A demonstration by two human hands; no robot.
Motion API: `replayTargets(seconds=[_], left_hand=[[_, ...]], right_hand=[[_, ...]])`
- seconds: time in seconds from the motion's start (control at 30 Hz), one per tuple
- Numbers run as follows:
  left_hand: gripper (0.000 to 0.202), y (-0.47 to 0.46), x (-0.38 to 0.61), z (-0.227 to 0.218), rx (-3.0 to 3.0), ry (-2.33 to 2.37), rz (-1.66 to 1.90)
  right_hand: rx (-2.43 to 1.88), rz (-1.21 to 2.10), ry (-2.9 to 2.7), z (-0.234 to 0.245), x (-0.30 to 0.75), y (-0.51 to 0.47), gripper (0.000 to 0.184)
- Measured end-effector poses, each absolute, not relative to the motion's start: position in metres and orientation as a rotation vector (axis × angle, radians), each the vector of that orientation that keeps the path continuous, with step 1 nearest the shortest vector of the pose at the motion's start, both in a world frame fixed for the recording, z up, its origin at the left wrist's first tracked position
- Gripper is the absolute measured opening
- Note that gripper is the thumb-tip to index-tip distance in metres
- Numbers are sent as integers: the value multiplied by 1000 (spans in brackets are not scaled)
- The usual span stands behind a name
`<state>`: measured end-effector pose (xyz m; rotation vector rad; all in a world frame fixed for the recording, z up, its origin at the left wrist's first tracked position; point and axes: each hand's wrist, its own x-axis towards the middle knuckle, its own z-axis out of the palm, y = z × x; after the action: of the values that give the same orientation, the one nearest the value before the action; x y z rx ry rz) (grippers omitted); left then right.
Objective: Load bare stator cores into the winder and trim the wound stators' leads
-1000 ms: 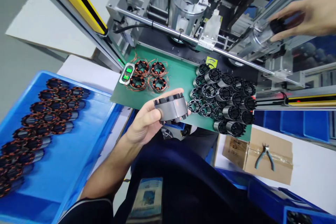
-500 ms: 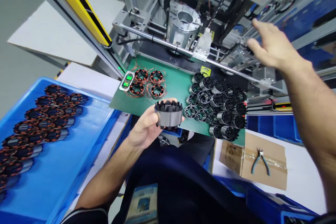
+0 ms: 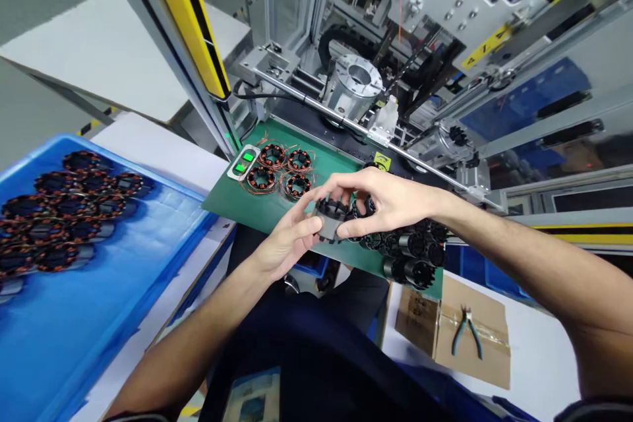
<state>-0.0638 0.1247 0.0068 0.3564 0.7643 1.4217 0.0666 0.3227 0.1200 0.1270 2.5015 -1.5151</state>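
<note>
Between both hands, above the front of the green work surface (image 3: 230, 201), is a grey and black unwound motor stator core (image 3: 330, 221) with black teeth along its top rim. My left hand (image 3: 287, 241) grips its left side, thumb on the outer wall. My right hand (image 3: 383, 198) curls over it from the right, fingers at the back and thumb at the front right. Behind and below my right hand stand several more bare stator cores (image 3: 413, 244), partly hidden by it. Copper-wound stators (image 3: 261, 179) with loose wire ends lie at the left of the surface.
A blue tray (image 3: 163, 237) on the left holds rows of wound stators. The winding machine's metal cylinder (image 3: 359, 76) and horizontal rod (image 3: 316, 105) are behind the surface. Another core sits on the machine's right fixture (image 3: 457, 135). Pliers (image 3: 466, 333) lie on cardboard (image 3: 487, 362) at right.
My right hand has come down from the machine's right side and closed on the stator core held in my left hand. The view has shifted, showing more of the machine.
</note>
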Motion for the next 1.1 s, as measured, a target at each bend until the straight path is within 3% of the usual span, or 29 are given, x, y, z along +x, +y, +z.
replayTargets(seconds=[0.1,0.2,0.33,0.47,0.67,1.1], left_hand=[[75,127,-56,-7,359,861,1464],[63,123,-52,-40,771,1229,1483],[22,122,-56,-92,1550,1780,1285],[18,125,-57,-112,1869,1983,1153],[16,125,-51,-112,1892,2028,1227],[13,126,-49,-111,2105,2191,1294]], right_hand=[[253,-1391,2547,129,60,351,63],[477,-1125,2790,146,44,398,76],[885,-507,3111,159,13,469,93],[1006,-115,3150,151,-14,516,89],[902,-71,3052,156,-30,533,75],[797,-136,2851,166,-40,560,77]])
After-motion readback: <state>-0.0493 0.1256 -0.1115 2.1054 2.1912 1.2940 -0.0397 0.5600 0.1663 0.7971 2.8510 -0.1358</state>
